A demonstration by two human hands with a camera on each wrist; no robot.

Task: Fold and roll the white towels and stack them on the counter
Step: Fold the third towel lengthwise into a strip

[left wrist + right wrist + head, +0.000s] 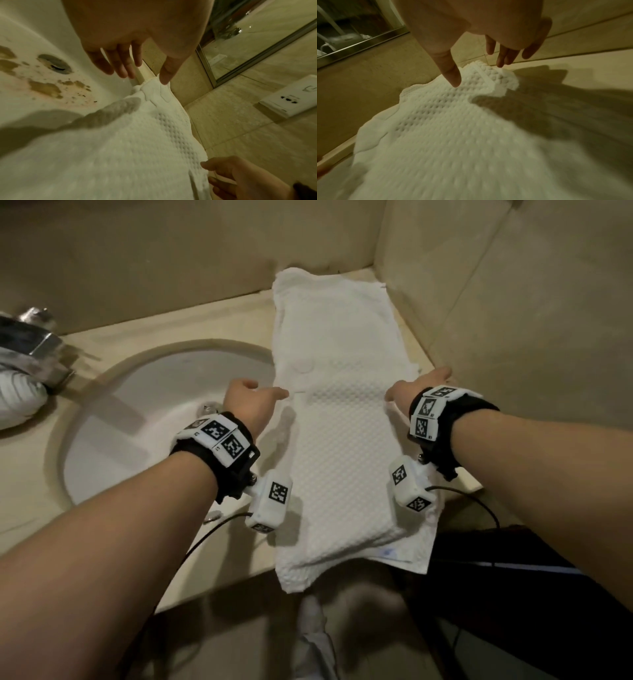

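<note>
A white waffle-weave towel [342, 419] lies folded into a long strip on the beige counter [144, 570], running from the front edge back to the wall corner. Its near end hangs slightly over the edge. My left hand [253, 398] hovers at the towel's left edge above the sink rim, fingers straight and spread [120, 67], holding nothing. My right hand [424, 386] hovers at the towel's right edge, fingers extended [503, 56] over the cloth [453, 128], also empty. From the left wrist the towel [120, 148] shows, with the right hand [240, 175] beyond it.
A white round sink [144, 419] with a stained basin and drain [54, 65] sits left of the towel. A chrome tap [34, 347] and another rolled white cloth [17, 402] are at far left. Walls [513, 302] close in behind and to the right; a wall socket [291, 101] is nearby.
</note>
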